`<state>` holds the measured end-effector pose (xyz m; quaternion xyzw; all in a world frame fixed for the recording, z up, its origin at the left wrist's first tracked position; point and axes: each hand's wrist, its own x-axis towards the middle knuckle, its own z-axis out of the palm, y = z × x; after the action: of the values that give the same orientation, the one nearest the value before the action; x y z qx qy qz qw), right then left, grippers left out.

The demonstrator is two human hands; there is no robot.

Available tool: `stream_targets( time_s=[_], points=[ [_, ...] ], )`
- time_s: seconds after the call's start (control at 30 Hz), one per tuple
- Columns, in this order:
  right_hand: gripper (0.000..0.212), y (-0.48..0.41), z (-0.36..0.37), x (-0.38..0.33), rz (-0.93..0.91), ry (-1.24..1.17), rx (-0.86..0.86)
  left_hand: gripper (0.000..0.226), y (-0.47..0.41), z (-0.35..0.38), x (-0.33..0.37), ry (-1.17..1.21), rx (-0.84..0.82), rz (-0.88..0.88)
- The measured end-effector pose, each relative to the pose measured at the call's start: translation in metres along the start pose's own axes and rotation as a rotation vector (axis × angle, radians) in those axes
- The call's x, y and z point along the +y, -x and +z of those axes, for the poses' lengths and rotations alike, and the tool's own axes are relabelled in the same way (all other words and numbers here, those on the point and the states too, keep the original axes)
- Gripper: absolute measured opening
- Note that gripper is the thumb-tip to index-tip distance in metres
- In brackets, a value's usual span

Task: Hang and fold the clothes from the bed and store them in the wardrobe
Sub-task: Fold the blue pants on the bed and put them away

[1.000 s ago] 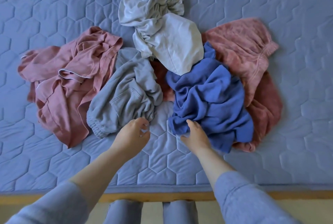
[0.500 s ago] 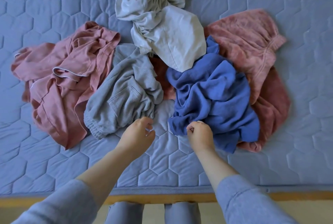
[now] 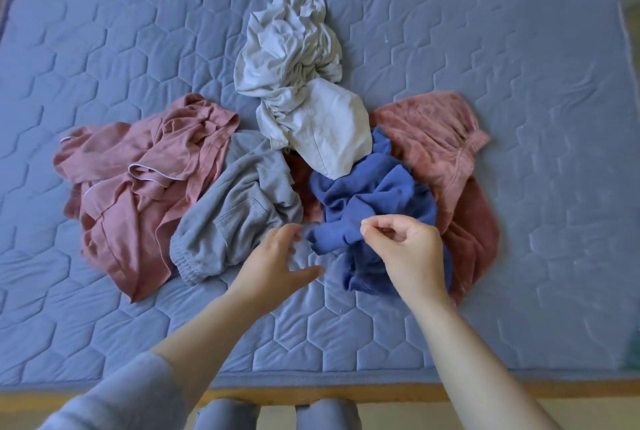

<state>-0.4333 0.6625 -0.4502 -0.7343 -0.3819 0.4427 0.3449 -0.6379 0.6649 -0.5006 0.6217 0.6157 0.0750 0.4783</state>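
Several crumpled garments lie in a heap on the blue quilted bed [image 3: 519,48]. A blue garment [image 3: 374,201] is in the middle front, and my right hand [image 3: 408,253] pinches a fold of it, lifted slightly off the quilt. My left hand [image 3: 277,267] hovers with spread fingers just left of that fold, touching nothing. A grey garment [image 3: 239,211] lies by my left hand. A dusty pink garment [image 3: 145,180] sits at the left, a white one [image 3: 304,97] at the back, and a fuzzy pink one [image 3: 440,138] at the right.
The wooden bed frame edge [image 3: 450,391] runs along the near side, with my knees below it. Bare quilt stretches around the heap on all sides. No wardrobe or hangers are in view.
My right hand has closed on the near edge of the blue garment and raised it a little. My left hand has opened its fingers and shifted toward the blue fold. The view has pulled back.
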Motion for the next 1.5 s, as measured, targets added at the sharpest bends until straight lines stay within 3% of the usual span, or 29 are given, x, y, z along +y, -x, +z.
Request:
stream_targets(
  time_s=[0.13, 0.3, 0.37, 0.67, 0.77, 0.97, 1.23, 1.4, 1.5],
  points=[
    [0.016, 0.007, -0.016, -0.055, -0.115, -0.025, -0.006, 0.078, -0.001, -0.026, 0.040, 0.060, 0.101, 0.165],
    [0.017, 0.016, -0.038, -0.109, -0.222, -0.062, -0.007, 0.017, 0.000, -0.068, 0.094, 0.074, 0.159, 0.302],
    [0.021, 0.019, -0.045, -0.125, -0.259, -0.067, 0.009, 0.006, 0.005, -0.081, 0.113, 0.066, 0.169, 0.327],
    [0.013, 0.029, -0.071, -0.186, -0.297, -0.149, 0.053, 0.021, 0.049, -0.162, 0.221, 0.416, 0.195, 0.323],
    [0.015, 0.044, -0.077, -0.204, -0.340, -0.209, 0.055, 0.035, 0.063, -0.193, 0.254, 0.438, 0.234, 0.334],
    [0.013, 0.073, -0.079, -0.238, -0.436, -0.239, 0.078, 0.033, 0.093, -0.234, 0.295, 0.401, 0.312, 0.406],
    [0.007, 0.102, -0.078, -0.279, -0.488, -0.069, 0.105, 0.028, 0.135, -0.262, 0.331, 0.339, 0.407, 0.534],
    [0.019, 0.111, -0.077, -0.302, -0.538, -0.057, 0.115, 0.031, 0.163, -0.277, 0.348, 0.373, 0.437, 0.633],
    [0.007, 0.108, -0.084, -0.312, -0.576, 0.153, 0.065, 0.031, 0.175, -0.288, 0.353, 0.380, 0.459, 0.657]
  ],
)
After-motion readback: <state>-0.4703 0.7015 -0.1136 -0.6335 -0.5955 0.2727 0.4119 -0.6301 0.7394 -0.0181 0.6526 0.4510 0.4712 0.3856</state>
